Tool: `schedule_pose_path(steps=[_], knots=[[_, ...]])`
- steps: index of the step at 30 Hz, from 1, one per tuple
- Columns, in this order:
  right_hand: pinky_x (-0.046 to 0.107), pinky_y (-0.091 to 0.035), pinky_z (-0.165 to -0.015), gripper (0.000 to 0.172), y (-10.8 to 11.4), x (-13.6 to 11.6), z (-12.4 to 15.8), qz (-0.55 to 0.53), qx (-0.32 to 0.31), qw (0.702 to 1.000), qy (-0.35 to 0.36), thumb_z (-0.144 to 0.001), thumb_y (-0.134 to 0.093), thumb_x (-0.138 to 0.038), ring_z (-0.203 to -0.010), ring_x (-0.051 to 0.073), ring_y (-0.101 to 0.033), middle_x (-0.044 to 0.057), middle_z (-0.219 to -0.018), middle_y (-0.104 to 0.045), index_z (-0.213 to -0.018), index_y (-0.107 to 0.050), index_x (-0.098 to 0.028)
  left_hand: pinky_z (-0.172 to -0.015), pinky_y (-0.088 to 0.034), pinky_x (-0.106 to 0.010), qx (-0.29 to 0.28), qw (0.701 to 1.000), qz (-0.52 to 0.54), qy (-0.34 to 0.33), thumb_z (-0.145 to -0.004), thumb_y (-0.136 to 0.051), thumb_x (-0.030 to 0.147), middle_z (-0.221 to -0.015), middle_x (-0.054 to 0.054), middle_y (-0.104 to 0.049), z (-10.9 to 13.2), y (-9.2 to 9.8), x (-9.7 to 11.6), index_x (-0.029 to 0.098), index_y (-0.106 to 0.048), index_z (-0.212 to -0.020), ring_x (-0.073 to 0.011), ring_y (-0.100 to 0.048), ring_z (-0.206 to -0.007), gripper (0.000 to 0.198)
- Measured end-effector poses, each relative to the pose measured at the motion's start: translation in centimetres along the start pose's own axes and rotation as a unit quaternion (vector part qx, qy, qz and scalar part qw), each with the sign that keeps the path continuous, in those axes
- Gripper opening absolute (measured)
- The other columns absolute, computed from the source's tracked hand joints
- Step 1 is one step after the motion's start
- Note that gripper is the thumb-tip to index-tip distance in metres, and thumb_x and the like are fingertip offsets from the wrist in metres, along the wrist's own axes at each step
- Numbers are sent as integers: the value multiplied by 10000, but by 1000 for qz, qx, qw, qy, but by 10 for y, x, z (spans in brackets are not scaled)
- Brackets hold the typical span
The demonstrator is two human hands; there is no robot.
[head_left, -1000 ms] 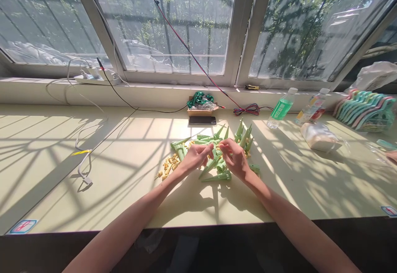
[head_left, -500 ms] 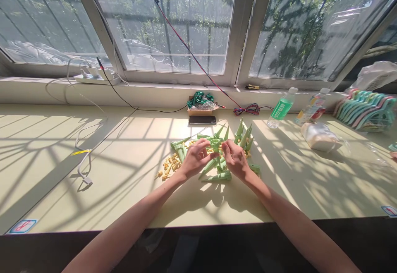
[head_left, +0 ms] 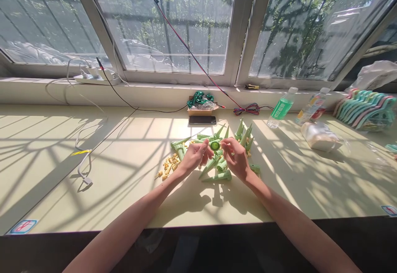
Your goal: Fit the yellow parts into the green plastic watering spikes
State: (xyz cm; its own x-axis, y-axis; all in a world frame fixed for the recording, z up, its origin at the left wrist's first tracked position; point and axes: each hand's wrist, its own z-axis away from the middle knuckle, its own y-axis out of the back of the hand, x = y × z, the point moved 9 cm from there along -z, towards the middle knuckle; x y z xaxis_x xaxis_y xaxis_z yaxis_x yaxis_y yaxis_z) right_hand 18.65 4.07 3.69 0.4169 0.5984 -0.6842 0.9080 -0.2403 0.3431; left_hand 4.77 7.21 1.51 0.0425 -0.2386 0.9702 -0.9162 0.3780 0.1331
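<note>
Above a heap of parts, a green plastic cone (head_left: 214, 145) is held with its round hollow end facing me. My left hand (head_left: 196, 157) is closed on its left side, thumb up. The fingertips of my right hand (head_left: 236, 157) pinch at its right rim; whether a small part is also between them is hidden. Loose green cones (head_left: 218, 176) lie under and around both hands, and several stand point up (head_left: 245, 133) behind my right hand. Small yellow plugs (head_left: 169, 165) are scattered left of my left hand.
Behind the heap lie a black phone (head_left: 202, 120) and a small box (head_left: 203, 109) with green material. Right of it are a coiled cable (head_left: 248, 109), two bottles (head_left: 281, 109), a wrapped packet (head_left: 321, 136) and hangers (head_left: 366, 109). A white cable (head_left: 85, 169) lies left.
The green cone has tipped so its open end faces me more directly. My left hand has turned, its thumb moving up, and my right fingers have opened out a little.
</note>
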Motion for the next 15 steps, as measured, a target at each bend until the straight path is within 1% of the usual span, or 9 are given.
schedule_pose_path(steps=[2, 4, 11, 13, 15], knots=[[285, -450, -570, 205, -1, -2, 0, -9, -2, 1000, 12, -1001, -433, -357, -640, 157, -545, 37, -793, -575, -937, -564, -213, -356, -365, -193, -21, 1000, 12, 11, -929, -427, 627, -528, -44, -587, 0, -3, -4, 99, -659, -634, -88, -504, -391, 648], [278, -452, -567, 209, -1, -4, 0, -15, 1, 1000, 24, -1001, -441, -356, -654, 153, -556, 37, -804, -577, -935, -570, -206, -363, -368, -196, -35, 999, 10, 22, -921, -433, 641, -524, -46, -591, 1, -5, -7, 93, -668, -643, -85, -497, -382, 657], [272, -432, -556, 204, -2, -7, -1, -22, -16, 999, 28, -1004, -444, -346, -604, 142, -531, 3, -709, -540, -916, -558, -202, -354, -334, -203, -47, 998, 33, 29, -900, -512, 608, -480, -15, -542, 1, -7, -8, 92, -659, -712, -90, -466, -364, 568], [272, -424, -558, 206, -1, -7, -1, -21, -17, 999, 24, -1003, -439, -350, -591, 143, -520, -9, -673, -522, -908, -547, -203, -358, -334, -205, -53, 998, 30, 20, -903, -513, 599, -484, -15, -546, 2, -8, -6, 106, -625, -686, -89, -463, -367, 550], [271, -417, -566, 214, -1, -5, -1, -14, -14, 1000, 19, -1002, -436, -349, -580, 141, -506, -18, -647, -502, -882, -535, -202, -364, -337, -202, -54, 998, 26, 8, -903, -520, 590, -494, -15, -552, 2, -8, -3, 126, -560, -637, -88, -468, -377, 536]])
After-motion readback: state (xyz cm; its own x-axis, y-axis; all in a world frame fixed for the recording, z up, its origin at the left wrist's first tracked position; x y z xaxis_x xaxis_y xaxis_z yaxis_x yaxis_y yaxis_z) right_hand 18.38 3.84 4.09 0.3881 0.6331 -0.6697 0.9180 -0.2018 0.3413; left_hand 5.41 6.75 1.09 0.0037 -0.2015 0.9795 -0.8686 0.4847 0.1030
